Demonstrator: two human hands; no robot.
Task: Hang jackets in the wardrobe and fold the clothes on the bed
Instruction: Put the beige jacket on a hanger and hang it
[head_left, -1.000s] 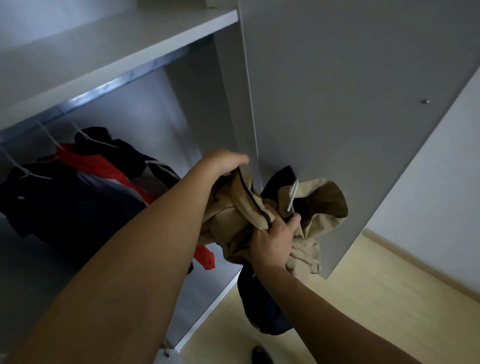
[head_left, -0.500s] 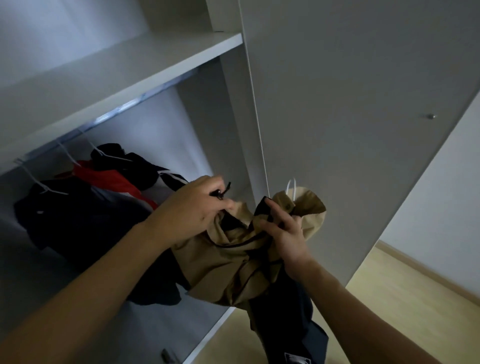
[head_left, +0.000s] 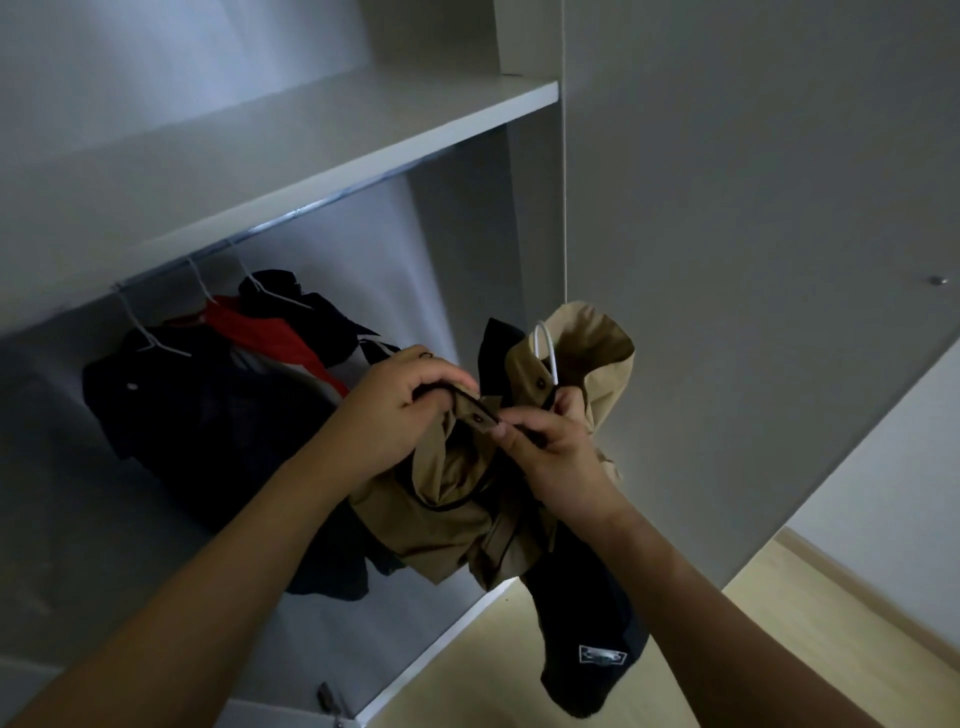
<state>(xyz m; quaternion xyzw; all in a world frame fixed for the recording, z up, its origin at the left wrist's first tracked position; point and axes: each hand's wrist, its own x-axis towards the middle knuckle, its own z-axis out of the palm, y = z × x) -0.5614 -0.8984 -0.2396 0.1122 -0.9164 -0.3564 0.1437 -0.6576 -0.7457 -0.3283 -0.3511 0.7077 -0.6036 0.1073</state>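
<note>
our left hand (head_left: 387, 415) and right hand (head_left: 550, 452) pinch the tan jacket (head_left: 467, 514)'s collar; soft, floppy cloth, so we'd carry it by the white hanger hook (head_left: 546, 349).

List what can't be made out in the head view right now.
- Hanger: only the white hook shows; the tan jacket covers the rest.
- Left hand and right hand: fingertips buried in jacket folds at the collar.
- Dark garment: its top is hidden behind the tan jacket; the label is too small to read.
- Hung clothes: too dark to count; lower parts hidden by the left arm.
- Bed: outside the frame.
</note>
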